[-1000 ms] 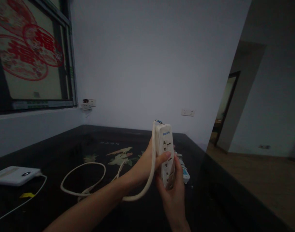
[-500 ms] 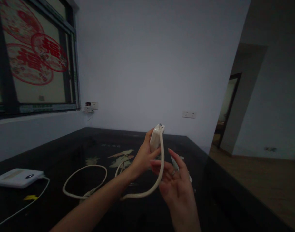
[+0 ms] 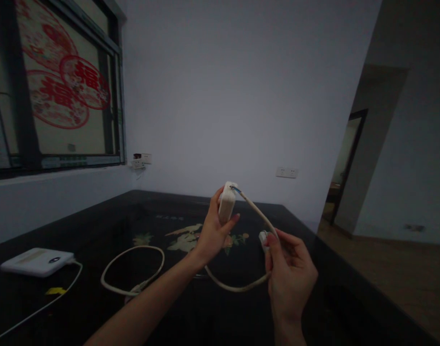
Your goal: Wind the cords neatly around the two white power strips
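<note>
In the head view my left hand [image 3: 214, 233] grips a slim white power strip [image 3: 227, 204], raised above the black table with its end facing me. A cream cable [image 3: 254, 206] leaves that end, where blue and dark inner wires show at the entry. My right hand [image 3: 292, 269] is closed with thumb and fingers on this cable, to the right of the strip. From there the cable sags in a curve back under my left wrist. Partly hidden behind my right fingers, a small white object [image 3: 263, 239] lies on the table; its kind cannot be made out.
The glossy black table [image 3: 191, 317] has a painted floral pattern. A loop of cream cable [image 3: 103, 278] lies left of my forearm. Further left are a white power bank [image 3: 35, 262] with a thin white lead and a yellow scrap [image 3: 56, 290]. Wall sockets [image 3: 286, 172] sit behind.
My right hand has gone from open beside the cable to closed on it, drawing it rightward away from the strip. The strip has turned slightly, and the wires at its end now show.
</note>
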The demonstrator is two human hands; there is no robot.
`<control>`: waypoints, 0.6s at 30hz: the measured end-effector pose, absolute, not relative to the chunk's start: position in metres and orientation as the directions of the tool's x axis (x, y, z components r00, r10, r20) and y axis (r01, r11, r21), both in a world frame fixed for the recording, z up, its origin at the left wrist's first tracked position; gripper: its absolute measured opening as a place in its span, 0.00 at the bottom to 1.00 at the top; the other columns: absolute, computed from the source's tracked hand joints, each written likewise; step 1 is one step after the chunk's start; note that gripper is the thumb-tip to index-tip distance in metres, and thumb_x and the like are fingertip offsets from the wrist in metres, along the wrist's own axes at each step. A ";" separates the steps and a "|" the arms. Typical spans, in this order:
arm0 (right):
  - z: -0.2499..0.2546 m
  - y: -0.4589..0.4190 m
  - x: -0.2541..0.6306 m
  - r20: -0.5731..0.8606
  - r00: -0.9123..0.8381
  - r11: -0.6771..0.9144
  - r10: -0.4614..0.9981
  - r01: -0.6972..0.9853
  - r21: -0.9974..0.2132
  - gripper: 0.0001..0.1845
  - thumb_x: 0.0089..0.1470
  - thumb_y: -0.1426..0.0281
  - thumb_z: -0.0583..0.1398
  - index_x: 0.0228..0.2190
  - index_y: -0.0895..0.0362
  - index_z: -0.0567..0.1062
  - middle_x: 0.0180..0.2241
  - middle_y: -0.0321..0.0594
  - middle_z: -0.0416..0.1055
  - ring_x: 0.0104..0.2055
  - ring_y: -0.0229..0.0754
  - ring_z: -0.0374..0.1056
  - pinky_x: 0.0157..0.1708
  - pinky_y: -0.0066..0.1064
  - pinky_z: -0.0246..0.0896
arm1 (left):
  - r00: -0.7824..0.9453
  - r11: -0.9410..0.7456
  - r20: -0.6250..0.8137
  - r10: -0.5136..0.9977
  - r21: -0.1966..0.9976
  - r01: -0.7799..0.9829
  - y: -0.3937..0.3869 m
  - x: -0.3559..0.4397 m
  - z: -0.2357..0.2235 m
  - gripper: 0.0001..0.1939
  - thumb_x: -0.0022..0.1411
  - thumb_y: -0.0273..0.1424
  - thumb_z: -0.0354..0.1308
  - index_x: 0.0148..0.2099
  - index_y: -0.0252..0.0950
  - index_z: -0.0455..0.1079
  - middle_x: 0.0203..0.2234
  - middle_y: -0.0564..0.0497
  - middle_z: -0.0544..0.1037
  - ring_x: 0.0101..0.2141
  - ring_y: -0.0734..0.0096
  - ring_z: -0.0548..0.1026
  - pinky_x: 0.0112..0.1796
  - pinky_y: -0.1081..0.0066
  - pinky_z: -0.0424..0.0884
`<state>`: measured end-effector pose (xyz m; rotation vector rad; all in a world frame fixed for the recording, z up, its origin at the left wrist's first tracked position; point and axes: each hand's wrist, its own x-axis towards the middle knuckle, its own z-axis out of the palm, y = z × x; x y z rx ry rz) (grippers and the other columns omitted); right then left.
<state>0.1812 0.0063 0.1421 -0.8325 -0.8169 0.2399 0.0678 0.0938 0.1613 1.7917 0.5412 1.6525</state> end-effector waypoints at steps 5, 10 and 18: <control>0.145 0.013 0.193 0.673 0.605 0.652 0.426 0.311 -0.691 0.14 0.51 0.62 0.63 0.35 0.60 0.74 0.25 0.39 0.72 0.15 0.30 0.57 0.13 0.23 0.52 | 0.097 -0.741 0.755 0.648 0.655 -0.145 0.094 0.067 0.165 0.35 0.59 0.36 0.58 0.64 0.45 0.46 0.57 0.45 0.62 0.53 0.61 0.63 0.55 0.59 0.55; 0.158 0.012 0.206 0.766 0.361 0.573 0.533 0.512 -0.640 0.13 0.56 0.61 0.58 0.33 0.58 0.76 0.24 0.37 0.72 0.17 0.31 0.59 0.15 0.23 0.51 | 0.051 -0.812 0.816 0.576 0.578 -0.083 0.100 0.065 0.186 0.35 0.59 0.36 0.59 0.64 0.45 0.46 0.56 0.45 0.62 0.54 0.58 0.61 0.55 0.58 0.54; 0.200 0.007 0.230 0.824 0.057 0.634 0.563 0.611 -0.475 0.16 0.58 0.60 0.55 0.35 0.57 0.78 0.20 0.35 0.69 0.19 0.34 0.60 0.18 0.24 0.52 | -0.017 -0.945 0.947 0.322 0.322 0.047 0.096 0.055 0.231 0.35 0.58 0.32 0.59 0.64 0.45 0.48 0.59 0.45 0.57 0.59 0.54 0.54 0.58 0.57 0.50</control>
